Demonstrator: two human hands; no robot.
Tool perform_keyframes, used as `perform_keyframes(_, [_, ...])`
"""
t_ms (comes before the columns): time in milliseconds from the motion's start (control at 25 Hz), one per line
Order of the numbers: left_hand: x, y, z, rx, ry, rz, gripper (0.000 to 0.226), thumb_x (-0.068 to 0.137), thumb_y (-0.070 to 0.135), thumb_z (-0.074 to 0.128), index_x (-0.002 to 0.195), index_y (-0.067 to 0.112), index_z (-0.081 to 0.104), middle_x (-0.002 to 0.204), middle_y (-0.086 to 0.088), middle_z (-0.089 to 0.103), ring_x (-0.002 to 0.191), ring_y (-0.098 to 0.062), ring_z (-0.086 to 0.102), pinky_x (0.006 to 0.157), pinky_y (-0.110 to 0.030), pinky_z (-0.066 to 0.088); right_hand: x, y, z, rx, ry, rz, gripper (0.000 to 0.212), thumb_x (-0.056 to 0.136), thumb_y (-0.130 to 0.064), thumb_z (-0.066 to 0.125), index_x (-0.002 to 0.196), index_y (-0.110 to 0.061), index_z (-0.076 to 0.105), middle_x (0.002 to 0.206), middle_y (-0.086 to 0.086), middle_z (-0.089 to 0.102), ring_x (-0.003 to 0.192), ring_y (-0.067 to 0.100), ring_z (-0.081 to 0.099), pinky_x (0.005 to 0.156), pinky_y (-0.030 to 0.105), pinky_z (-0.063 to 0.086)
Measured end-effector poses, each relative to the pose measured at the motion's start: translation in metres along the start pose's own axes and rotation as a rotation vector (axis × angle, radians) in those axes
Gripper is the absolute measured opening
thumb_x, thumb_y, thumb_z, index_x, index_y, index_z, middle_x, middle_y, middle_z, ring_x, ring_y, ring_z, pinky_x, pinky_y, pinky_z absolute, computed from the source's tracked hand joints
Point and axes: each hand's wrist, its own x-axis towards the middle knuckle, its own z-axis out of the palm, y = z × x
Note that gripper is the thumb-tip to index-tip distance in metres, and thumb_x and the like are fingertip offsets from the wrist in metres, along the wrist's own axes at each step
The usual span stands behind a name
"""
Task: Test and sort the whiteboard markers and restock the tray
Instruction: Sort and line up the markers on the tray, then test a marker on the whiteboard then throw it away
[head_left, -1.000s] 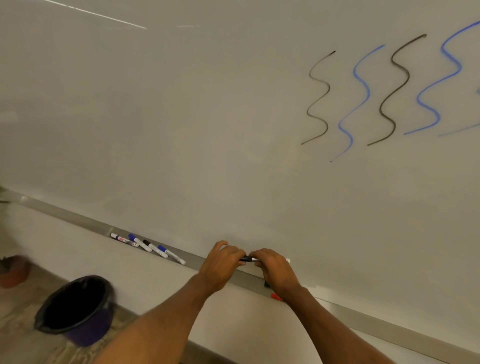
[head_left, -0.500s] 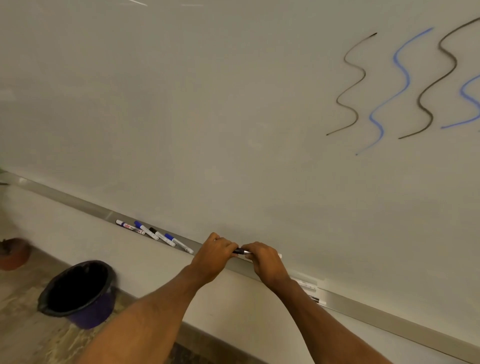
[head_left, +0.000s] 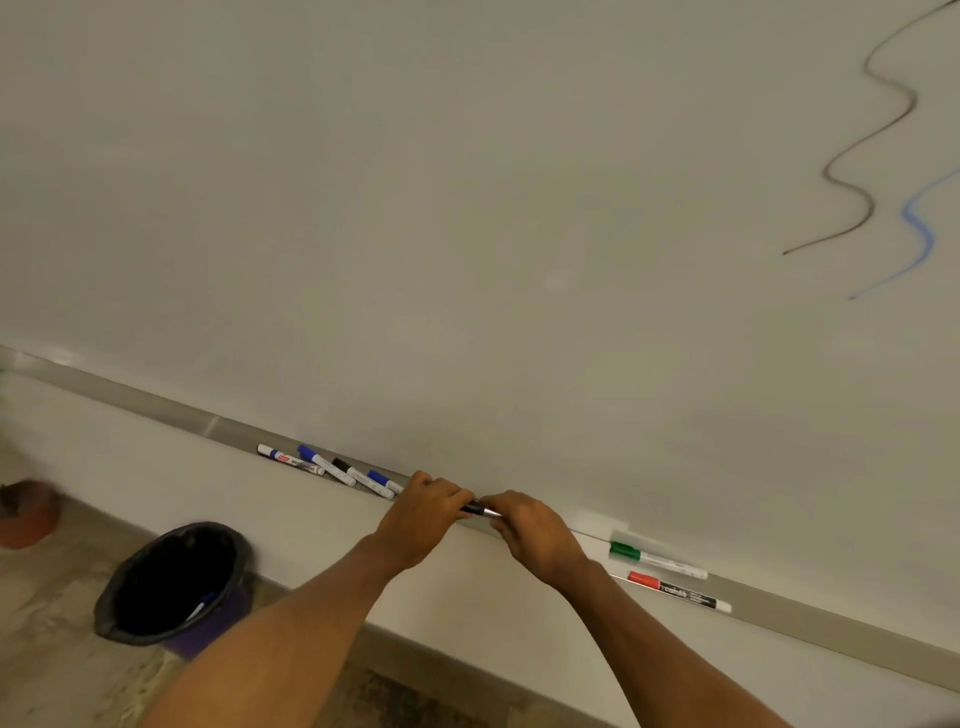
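The job looks partly done. Both hands meet just over the tray (head_left: 156, 402). The left hand (head_left: 423, 512) and the right hand (head_left: 530, 530) are each curled round one end of a dark marker (head_left: 480, 510), so that only a short dark-and-silver stretch shows between them. Whether the cap is coming off or being pressed on cannot be told, and this marker is the one in hand.

On the whiteboard (head_left: 467, 208), at two o'clock from the hands, there is a black squiggle (head_left: 872, 140) with a blue squiggle (head_left: 919, 234) beside it. They suggest that some markers have already been tried.

At ten o'clock from the hands, four markers (head_left: 332, 467) lie close together in the tray, with blue and black caps among them. They look like a sorted batch. At four o'clock, well apart from that group, a green-capped marker (head_left: 654, 558) and a red-capped marker (head_left: 675, 592) lie side by side in the tray. No green or red line is in view on the board, so these two are probably still to be tested.

On the floor at eight o'clock stands a black-lined bin (head_left: 111, 603). A pale, marker-like thing lies inside it, likely a reject.

What seems to remain is to deal with the held marker, test the green and red ones, and restock the tray.
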Motion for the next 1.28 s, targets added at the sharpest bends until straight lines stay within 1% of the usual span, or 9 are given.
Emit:
perform_keyframes(200, [-0.010, -0.036, 0.021, -0.020, -0.093, -0.109, 0.035, 0.063, 0.033, 0.087, 0.094, 0.029, 0.070, 0.087, 0.014, 0.069, 0.080, -0.008, 0.066, 0.071, -0.028, 0.047, 0.028, -0.006, 0.040, -0.124, -0.032, 0.049, 0.049, 0.088, 0.006, 0.045, 0.131, -0.017, 0.049, 0.117, 0.008, 0.060, 0.101, 0.027, 0.057, 0.078, 0.035, 0.045])
perform_keyframes(360, [-0.012, -0.058, 0.037, 0.000, -0.150, -0.211, 0.062, 0.051, 0.034, 0.093, 0.106, 0.020, 0.069, 0.099, 0.006, 0.071, 0.089, -0.013, 0.068, 0.068, -0.035, 0.054, 0.054, -0.012, 0.067, -0.253, -0.071, 0.136, 0.056, 0.080, 0.013, 0.049, 0.132, -0.006, 0.046, 0.124, 0.015, 0.053, 0.110, 0.033, 0.050, 0.087, 0.041, 0.042])
perform_keyframes(440, [-0.014, -0.064, 0.041, -0.004, -0.218, -0.247, 0.061, 0.062, 0.035, 0.087, 0.116, 0.017, 0.065, 0.110, 0.001, 0.069, 0.100, -0.017, 0.066, 0.074, -0.041, 0.053, 0.064, -0.012, 0.081, -0.294, -0.114, 0.185, 0.058, 0.077, 0.013, 0.054, 0.131, -0.004, 0.045, 0.126, 0.016, 0.050, 0.112, 0.033, 0.047, 0.089, 0.040, 0.041])
perform_keyframes(560, [-0.012, -0.072, 0.047, -0.022, -0.295, -0.298, 0.055, 0.091, 0.038, 0.059, 0.140, 0.017, 0.044, 0.139, -0.001, 0.051, 0.128, -0.019, 0.046, 0.100, -0.046, 0.035, 0.080, -0.011, 0.101, -0.274, -0.163, 0.243, 0.058, 0.078, 0.010, 0.058, 0.132, -0.007, 0.043, 0.129, 0.013, 0.048, 0.116, 0.030, 0.045, 0.093, 0.038, 0.040])
perform_keyframes(640, [-0.012, -0.075, 0.052, -0.018, -0.314, -0.308, 0.055, 0.098, 0.040, 0.045, 0.147, 0.018, 0.031, 0.149, 0.001, 0.037, 0.138, -0.018, 0.032, 0.108, -0.043, 0.024, 0.092, -0.011, 0.110, -0.245, -0.166, 0.256, 0.060, 0.080, 0.005, 0.061, 0.135, -0.011, 0.042, 0.131, 0.011, 0.047, 0.117, 0.028, 0.044, 0.095, 0.037, 0.041])
perform_keyframes(880, [-0.016, -0.075, 0.066, -0.078, -0.423, -0.372, 0.055, 0.101, 0.039, 0.036, 0.150, 0.018, 0.023, 0.156, 0.000, 0.025, 0.145, -0.017, 0.019, 0.116, -0.044, 0.009, 0.099, -0.010, 0.113, -0.251, -0.183, 0.196, 0.050, 0.088, -0.003, 0.053, 0.137, -0.009, 0.042, 0.130, 0.013, 0.050, 0.118, 0.030, 0.046, 0.095, 0.038, 0.040])
perform_keyframes(1000, [-0.014, -0.067, 0.069, -0.027, -0.508, -0.384, 0.057, 0.102, 0.042, 0.030, 0.152, 0.019, 0.014, 0.159, 0.000, 0.017, 0.146, -0.017, 0.012, 0.118, -0.045, 0.004, 0.084, -0.005, 0.113, -0.272, -0.120, 0.216, 0.041, 0.092, -0.029, 0.054, 0.129, -0.010, 0.053, 0.120, 0.009, 0.061, 0.109, 0.027, 0.059, 0.092, 0.039, 0.049])
perform_keyframes(1120, [-0.006, -0.053, 0.064, -0.033, -0.483, -0.356, 0.057, 0.102, 0.042, 0.032, 0.152, 0.021, 0.013, 0.158, 0.000, 0.017, 0.146, -0.018, 0.012, 0.117, -0.047, 0.004, 0.068, 0.003, 0.107, -0.283, -0.180, 0.292, 0.057, 0.093, -0.049, 0.028, 0.135, -0.016, 0.048, 0.122, 0.006, 0.063, 0.110, 0.024, 0.061, 0.095, 0.042, 0.049])
perform_keyframes(1280, [0.001, -0.028, 0.063, -0.066, -0.504, -0.308, 0.061, 0.099, 0.041, 0.043, 0.151, 0.021, 0.020, 0.157, -0.001, 0.022, 0.147, -0.020, 0.013, 0.116, -0.048, 0.009, 0.041, 0.014, 0.092, -0.286, -0.231, 0.293, 0.087, 0.081, -0.064, -0.018, 0.150, -0.021, 0.012, 0.155, 0.009, 0.024, 0.143, 0.028, 0.022, 0.115, 0.049, 0.013])
